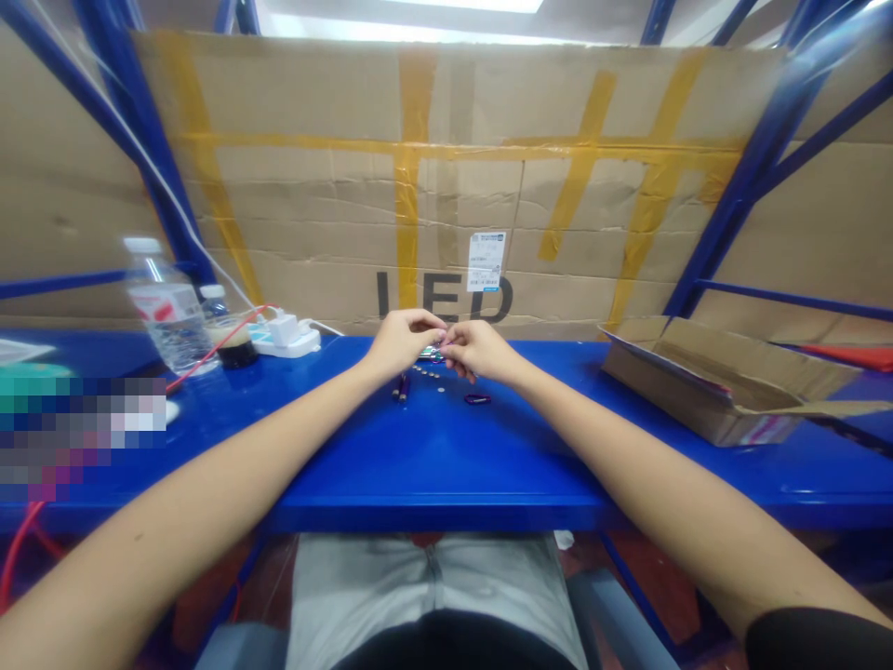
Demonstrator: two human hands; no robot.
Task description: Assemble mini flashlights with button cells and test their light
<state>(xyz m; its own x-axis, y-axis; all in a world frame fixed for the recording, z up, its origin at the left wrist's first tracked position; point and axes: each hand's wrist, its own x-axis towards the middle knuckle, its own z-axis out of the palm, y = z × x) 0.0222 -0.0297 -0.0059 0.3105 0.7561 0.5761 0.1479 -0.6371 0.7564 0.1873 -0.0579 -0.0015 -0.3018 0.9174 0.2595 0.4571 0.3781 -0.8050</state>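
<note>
Both hands meet over the blue table [433, 465], near the middle of its far edge. The left hand [401, 340] and the right hand [481, 352] are curled, fingertips drawn together, and between them they pinch a small part [433, 353] with a greenish shine. It is too small to make out further. It is held just above the tabletop, not resting on it.

Right under the hands lies a short row of small round pieces [425, 372]. A dark purple stick [403, 386] lies just beside them on the left, and a small purple piece [477, 399] sits a little nearer the front edge on the right. None of these touch the hands.

Toward the far left corner stand a clear water bottle [164, 312] and a short dark jar [230, 340], with a white power strip [286, 337] beside them and a red cable [209, 358] running across that side. Toward the right edge lies an open cardboard box [718, 381], well apart from the hands. A taped cardboard wall [313, 214] closes off the far edge behind everything, with a white label [486, 261] stuck on it.
</note>
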